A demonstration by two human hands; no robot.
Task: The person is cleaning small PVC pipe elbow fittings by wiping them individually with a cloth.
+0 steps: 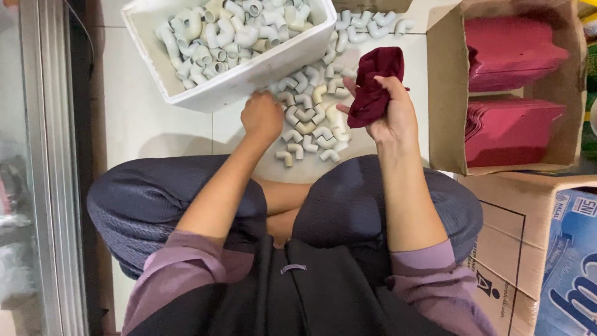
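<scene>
Two bare hands work above a tiled floor, seen from a head camera looking down past crossed legs in dark grey-blue trousers [155, 199] and mauve sleeves [186, 261].

1. Left hand [262, 116]: knuckles up, fingers curled downward onto the near-left edge of the loose pile of elbow fittings [308, 118]. Whether it grips a fitting cannot be told, since the fingertips are hidden beneath the hand.

2. Right hand [392, 115]: closed around a dark red cloth pouch [373, 84], which is bunched in the fist and rises above the thumb and fingers. The pouch is held clear of the floor, just right of the pile.

3. Loose pile: small pale grey and cream plastic pipe elbows lie scattered on the floor between the two hands and beyond them, extending toward the far right.

4. White tub [249, 78]: a rectangular container directly beyond the left hand, tilted in view, filled with more of the same elbows. Its near wall sits just beyond the left knuckles.

5. Open cardboard box [444, 93]: right of the right hand, holding stacks of flat red pouches [510, 53].

6. Closed cardboard carton [510, 236]: nearer, beside the right forearm, with a blue package [572, 261] at the edge of view.

7. Metal frame rail [50, 155]: well left of the left hand.
</scene>
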